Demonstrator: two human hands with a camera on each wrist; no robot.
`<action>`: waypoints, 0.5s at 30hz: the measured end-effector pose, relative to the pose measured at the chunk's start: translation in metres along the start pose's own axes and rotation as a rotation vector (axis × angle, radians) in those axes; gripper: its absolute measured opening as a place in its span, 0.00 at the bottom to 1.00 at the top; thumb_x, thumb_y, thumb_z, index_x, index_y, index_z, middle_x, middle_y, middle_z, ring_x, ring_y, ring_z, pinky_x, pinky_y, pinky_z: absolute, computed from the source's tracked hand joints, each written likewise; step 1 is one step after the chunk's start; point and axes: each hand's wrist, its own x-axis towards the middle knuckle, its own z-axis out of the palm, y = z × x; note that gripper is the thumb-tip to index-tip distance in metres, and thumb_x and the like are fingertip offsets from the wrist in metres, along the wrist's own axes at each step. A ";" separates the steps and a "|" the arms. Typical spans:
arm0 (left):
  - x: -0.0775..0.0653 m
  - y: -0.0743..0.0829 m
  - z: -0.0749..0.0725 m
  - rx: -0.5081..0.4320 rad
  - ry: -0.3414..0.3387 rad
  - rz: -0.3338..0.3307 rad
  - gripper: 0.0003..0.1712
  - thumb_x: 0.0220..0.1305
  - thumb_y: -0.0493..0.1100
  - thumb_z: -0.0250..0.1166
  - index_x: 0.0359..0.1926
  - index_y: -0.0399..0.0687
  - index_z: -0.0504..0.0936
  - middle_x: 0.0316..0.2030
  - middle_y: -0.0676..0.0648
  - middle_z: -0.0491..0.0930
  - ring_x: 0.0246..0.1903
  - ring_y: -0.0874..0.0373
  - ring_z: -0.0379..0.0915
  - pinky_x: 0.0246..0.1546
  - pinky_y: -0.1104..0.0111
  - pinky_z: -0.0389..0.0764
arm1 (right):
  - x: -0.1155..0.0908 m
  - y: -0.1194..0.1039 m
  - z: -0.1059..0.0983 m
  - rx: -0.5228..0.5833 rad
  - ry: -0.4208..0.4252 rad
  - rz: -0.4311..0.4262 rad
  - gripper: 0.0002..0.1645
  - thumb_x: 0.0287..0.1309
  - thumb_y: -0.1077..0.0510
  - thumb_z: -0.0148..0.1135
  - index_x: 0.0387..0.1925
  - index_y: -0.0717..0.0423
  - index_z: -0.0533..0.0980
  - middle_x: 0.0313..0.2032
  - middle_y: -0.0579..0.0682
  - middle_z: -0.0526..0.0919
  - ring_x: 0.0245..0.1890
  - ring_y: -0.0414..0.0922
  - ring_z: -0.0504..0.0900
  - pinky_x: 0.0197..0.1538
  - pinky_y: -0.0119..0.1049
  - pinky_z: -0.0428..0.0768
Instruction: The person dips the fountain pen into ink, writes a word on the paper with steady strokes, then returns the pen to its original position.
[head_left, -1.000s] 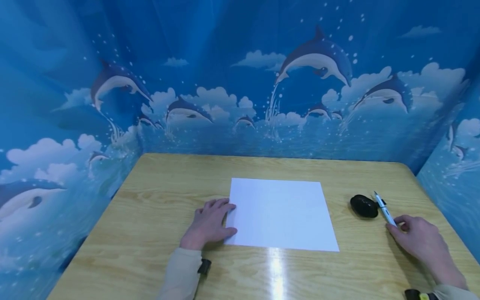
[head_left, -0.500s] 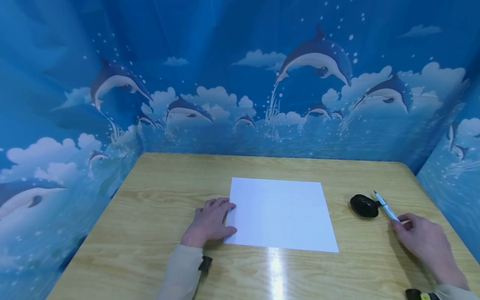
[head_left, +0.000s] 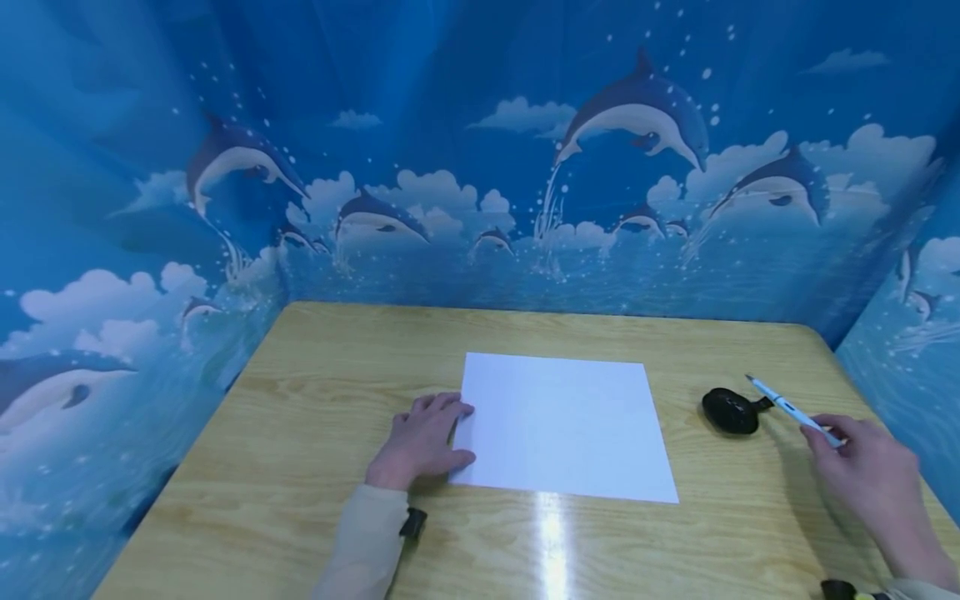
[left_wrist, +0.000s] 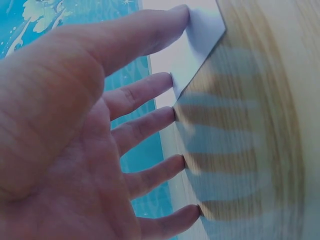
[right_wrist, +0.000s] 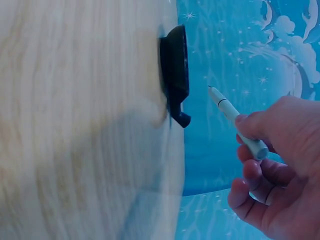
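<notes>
My left hand [head_left: 422,443] rests with spread fingers at the left edge of a blank white sheet of paper [head_left: 562,427]. Its thumb and forefinger touch the sheet, and the other fingertips press on the wood, as the left wrist view shows. At the right, my right hand [head_left: 866,467] pinches a slim light-blue pen [right_wrist: 229,111] near its rear end between thumb and fingers. The pen's dark tip points up and to the left, over the short stub of a glossy black oval object [head_left: 731,412]. That object lies on the table between paper and right hand.
The wood-grain table [head_left: 360,350] has rounded far corners. A blue curtain with printed dolphins [head_left: 633,108] hangs behind it and at both sides. A bright light reflection falls on the wood below the paper.
My right hand has lifted the pen off the black object's stub and moved it slightly right, tilting it flatter. The left hand and paper have stayed in place.
</notes>
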 end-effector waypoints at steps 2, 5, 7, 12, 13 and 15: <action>0.000 0.000 0.000 0.001 0.000 0.002 0.37 0.61 0.56 0.72 0.69 0.54 0.74 0.75 0.46 0.65 0.75 0.37 0.56 0.67 0.31 0.63 | -0.003 -0.003 -0.002 0.006 0.022 0.008 0.14 0.67 0.63 0.63 0.43 0.75 0.79 0.32 0.71 0.78 0.27 0.58 0.75 0.26 0.43 0.66; 0.000 0.000 0.001 -0.005 -0.002 0.001 0.37 0.61 0.56 0.72 0.70 0.54 0.74 0.75 0.46 0.65 0.75 0.37 0.56 0.67 0.31 0.63 | -0.008 -0.007 -0.004 0.022 0.055 0.008 0.13 0.68 0.64 0.61 0.43 0.74 0.79 0.34 0.71 0.77 0.29 0.60 0.75 0.28 0.45 0.66; 0.000 0.000 0.001 -0.008 -0.005 -0.002 0.37 0.61 0.56 0.72 0.70 0.54 0.74 0.75 0.46 0.65 0.75 0.37 0.56 0.67 0.31 0.62 | -0.011 -0.009 -0.006 0.030 0.076 0.001 0.12 0.68 0.64 0.61 0.43 0.74 0.80 0.33 0.70 0.77 0.28 0.58 0.74 0.28 0.43 0.64; -0.001 0.000 0.000 -0.011 -0.006 -0.003 0.37 0.62 0.55 0.72 0.70 0.54 0.74 0.75 0.46 0.65 0.75 0.37 0.55 0.67 0.31 0.62 | -0.014 -0.012 -0.009 0.039 0.096 -0.035 0.10 0.67 0.64 0.63 0.42 0.71 0.81 0.29 0.66 0.77 0.25 0.54 0.72 0.27 0.39 0.62; -0.001 0.000 0.000 -0.012 -0.005 -0.002 0.37 0.62 0.55 0.72 0.70 0.54 0.74 0.75 0.46 0.65 0.75 0.37 0.55 0.67 0.31 0.62 | -0.014 -0.012 -0.009 0.044 0.099 -0.044 0.10 0.67 0.64 0.63 0.42 0.71 0.81 0.28 0.65 0.77 0.24 0.53 0.72 0.26 0.38 0.62; -0.001 0.000 0.000 -0.014 -0.004 -0.002 0.37 0.62 0.55 0.72 0.70 0.54 0.74 0.75 0.46 0.65 0.75 0.37 0.55 0.67 0.31 0.62 | -0.016 -0.012 -0.009 0.048 0.099 -0.062 0.10 0.67 0.64 0.63 0.41 0.70 0.82 0.27 0.64 0.77 0.23 0.50 0.71 0.25 0.35 0.61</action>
